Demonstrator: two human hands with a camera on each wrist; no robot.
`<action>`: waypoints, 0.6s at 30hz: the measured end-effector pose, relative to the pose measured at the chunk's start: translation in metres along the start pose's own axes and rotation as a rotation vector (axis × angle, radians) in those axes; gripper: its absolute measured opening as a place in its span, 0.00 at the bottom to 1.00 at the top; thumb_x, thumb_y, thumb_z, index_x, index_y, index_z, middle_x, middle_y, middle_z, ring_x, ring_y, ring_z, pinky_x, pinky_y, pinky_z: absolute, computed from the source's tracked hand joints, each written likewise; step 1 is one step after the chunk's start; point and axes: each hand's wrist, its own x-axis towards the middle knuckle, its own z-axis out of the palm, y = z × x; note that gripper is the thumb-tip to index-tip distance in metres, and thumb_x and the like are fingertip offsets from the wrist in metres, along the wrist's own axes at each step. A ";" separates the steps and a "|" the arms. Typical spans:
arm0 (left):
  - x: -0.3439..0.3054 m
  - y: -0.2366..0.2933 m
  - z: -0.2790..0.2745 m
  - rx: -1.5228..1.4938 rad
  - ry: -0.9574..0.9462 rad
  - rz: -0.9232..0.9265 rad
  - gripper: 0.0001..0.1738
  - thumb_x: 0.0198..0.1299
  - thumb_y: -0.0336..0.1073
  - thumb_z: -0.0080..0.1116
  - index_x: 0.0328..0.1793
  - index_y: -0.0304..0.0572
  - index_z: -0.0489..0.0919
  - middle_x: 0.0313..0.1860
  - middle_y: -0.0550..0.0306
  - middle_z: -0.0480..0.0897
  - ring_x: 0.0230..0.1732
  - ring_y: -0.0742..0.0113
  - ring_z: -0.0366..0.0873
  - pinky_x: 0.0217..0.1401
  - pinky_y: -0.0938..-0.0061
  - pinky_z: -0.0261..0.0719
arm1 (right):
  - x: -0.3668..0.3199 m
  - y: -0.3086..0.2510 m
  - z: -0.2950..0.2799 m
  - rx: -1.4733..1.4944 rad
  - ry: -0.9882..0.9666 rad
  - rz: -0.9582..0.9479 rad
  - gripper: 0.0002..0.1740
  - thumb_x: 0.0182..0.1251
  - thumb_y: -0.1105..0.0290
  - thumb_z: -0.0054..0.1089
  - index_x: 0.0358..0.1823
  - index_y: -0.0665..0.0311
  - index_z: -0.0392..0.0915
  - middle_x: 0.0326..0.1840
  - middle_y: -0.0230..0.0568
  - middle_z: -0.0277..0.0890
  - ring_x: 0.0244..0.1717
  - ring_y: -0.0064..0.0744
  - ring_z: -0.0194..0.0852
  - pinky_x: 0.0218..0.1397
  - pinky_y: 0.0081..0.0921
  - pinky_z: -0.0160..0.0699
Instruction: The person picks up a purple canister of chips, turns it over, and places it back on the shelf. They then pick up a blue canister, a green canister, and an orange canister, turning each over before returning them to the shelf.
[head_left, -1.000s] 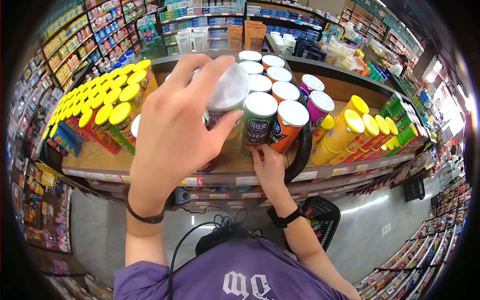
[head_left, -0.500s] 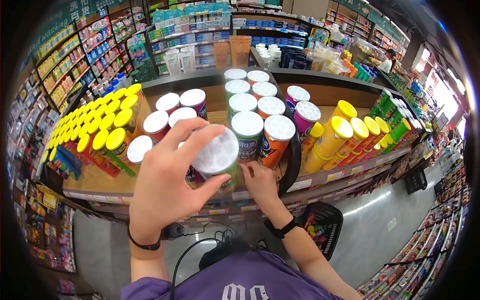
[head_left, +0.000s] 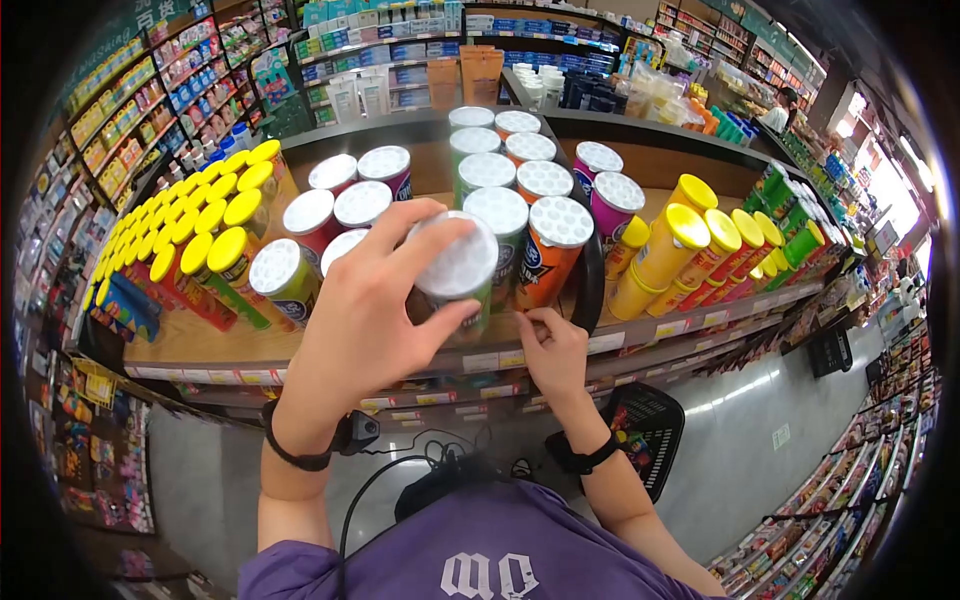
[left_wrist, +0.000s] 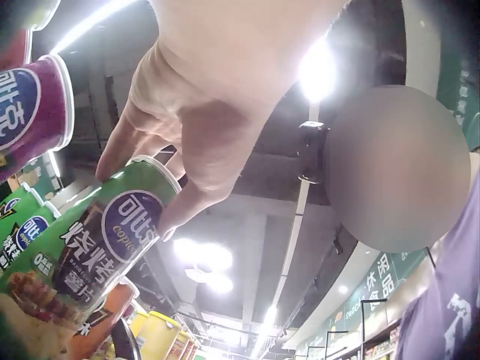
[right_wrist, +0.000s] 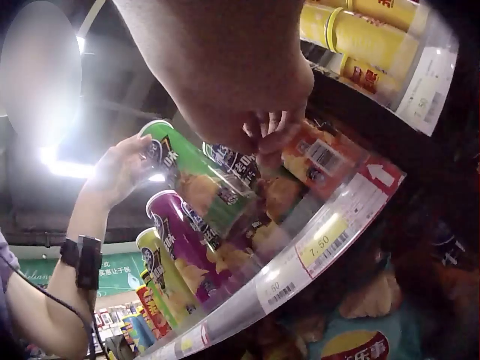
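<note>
My left hand (head_left: 350, 310) grips a green chip canister (left_wrist: 97, 232) with a white lid near its top, thumb on one side and fingers on the other. This canister is in front of a row of green canisters (head_left: 497, 212), close to the shelf's front edge. Beside that row stands an orange canister (head_left: 548, 262) with a white lid. My right hand (head_left: 555, 350) is low at the front edge, fingers loosely curled, with its fingertips right at the base of the orange canister. In the right wrist view, a purple canister (right_wrist: 184, 247) stands left of the held one.
A black divider (head_left: 597, 285) curves along the orange row's right side. Yellow canisters (head_left: 670, 245) stand beyond it. White-lidded canisters (head_left: 308, 212) and many yellow-lidded ones (head_left: 235, 212) fill the left. Price tags line the shelf edge (head_left: 480, 362). A black basket (head_left: 650, 430) is on the floor.
My left hand first lowered the green canister, then moved it right, towards the green row. My right hand shifted from the front green canister's base to the right, beside the orange one.
</note>
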 end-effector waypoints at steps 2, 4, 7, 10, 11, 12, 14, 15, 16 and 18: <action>0.004 -0.005 0.010 0.001 0.021 0.008 0.34 0.47 0.30 0.81 0.65 0.44 0.84 0.66 0.47 0.82 0.62 0.44 0.83 0.64 0.59 0.82 | -0.005 0.004 -0.008 0.054 0.038 -0.003 0.08 0.71 0.75 0.73 0.37 0.74 0.85 0.17 0.34 0.76 0.18 0.12 0.67 0.23 0.17 0.65; 0.006 -0.011 0.019 0.004 0.016 0.021 0.34 0.49 0.32 0.81 0.65 0.45 0.83 0.67 0.46 0.82 0.61 0.43 0.84 0.61 0.58 0.83 | -0.007 -0.006 -0.021 0.103 0.017 0.046 0.08 0.72 0.76 0.72 0.36 0.74 0.84 0.19 0.32 0.79 0.19 0.08 0.68 0.22 0.14 0.62; 0.006 -0.017 0.030 0.001 -0.020 0.043 0.33 0.51 0.32 0.80 0.65 0.45 0.82 0.68 0.44 0.80 0.58 0.40 0.85 0.57 0.57 0.86 | -0.013 -0.014 -0.032 0.197 -0.010 0.115 0.07 0.73 0.76 0.71 0.37 0.74 0.84 0.22 0.33 0.81 0.19 0.09 0.69 0.22 0.14 0.63; 0.005 -0.017 0.041 -0.058 -0.054 0.025 0.33 0.51 0.31 0.80 0.66 0.45 0.83 0.69 0.43 0.79 0.62 0.40 0.83 0.62 0.57 0.84 | -0.019 -0.003 -0.035 0.202 -0.038 0.097 0.07 0.73 0.77 0.71 0.38 0.74 0.84 0.24 0.35 0.85 0.21 0.10 0.73 0.23 0.13 0.66; 0.004 -0.015 0.045 -0.084 -0.053 0.021 0.33 0.51 0.30 0.81 0.66 0.45 0.83 0.70 0.44 0.80 0.64 0.42 0.82 0.65 0.57 0.82 | -0.022 0.004 -0.034 0.181 -0.043 0.077 0.07 0.73 0.77 0.71 0.38 0.74 0.84 0.25 0.36 0.85 0.21 0.10 0.75 0.24 0.13 0.68; 0.003 -0.014 0.048 -0.110 -0.052 0.017 0.33 0.50 0.29 0.81 0.65 0.44 0.84 0.70 0.46 0.80 0.66 0.43 0.82 0.67 0.58 0.81 | -0.024 0.009 -0.032 0.160 -0.047 0.056 0.07 0.73 0.77 0.70 0.38 0.74 0.84 0.26 0.37 0.86 0.22 0.11 0.76 0.25 0.13 0.70; 0.002 -0.014 0.052 -0.082 -0.043 0.039 0.33 0.50 0.29 0.81 0.65 0.45 0.84 0.71 0.45 0.79 0.67 0.43 0.81 0.68 0.58 0.80 | -0.027 0.011 -0.030 0.175 -0.025 0.058 0.07 0.72 0.74 0.72 0.37 0.72 0.85 0.22 0.38 0.82 0.20 0.16 0.77 0.23 0.18 0.72; 0.002 -0.014 0.053 -0.067 -0.037 0.049 0.33 0.50 0.28 0.81 0.66 0.45 0.84 0.72 0.45 0.79 0.67 0.43 0.81 0.68 0.58 0.80 | -0.028 0.011 -0.029 0.182 -0.014 0.057 0.08 0.71 0.73 0.72 0.36 0.71 0.85 0.20 0.39 0.79 0.19 0.19 0.78 0.23 0.21 0.73; 0.002 -0.014 0.053 -0.069 -0.039 0.048 0.33 0.50 0.28 0.81 0.66 0.45 0.84 0.72 0.45 0.79 0.68 0.43 0.81 0.68 0.58 0.80 | -0.030 0.014 -0.029 0.172 -0.030 0.060 0.07 0.70 0.74 0.73 0.37 0.71 0.85 0.23 0.41 0.81 0.20 0.22 0.79 0.23 0.22 0.74; 0.002 -0.014 0.053 -0.070 -0.042 0.043 0.33 0.50 0.28 0.81 0.66 0.45 0.84 0.72 0.45 0.79 0.68 0.42 0.81 0.68 0.58 0.80 | -0.031 0.015 -0.029 0.153 -0.064 0.064 0.06 0.69 0.75 0.74 0.39 0.70 0.86 0.28 0.43 0.85 0.23 0.27 0.83 0.25 0.24 0.77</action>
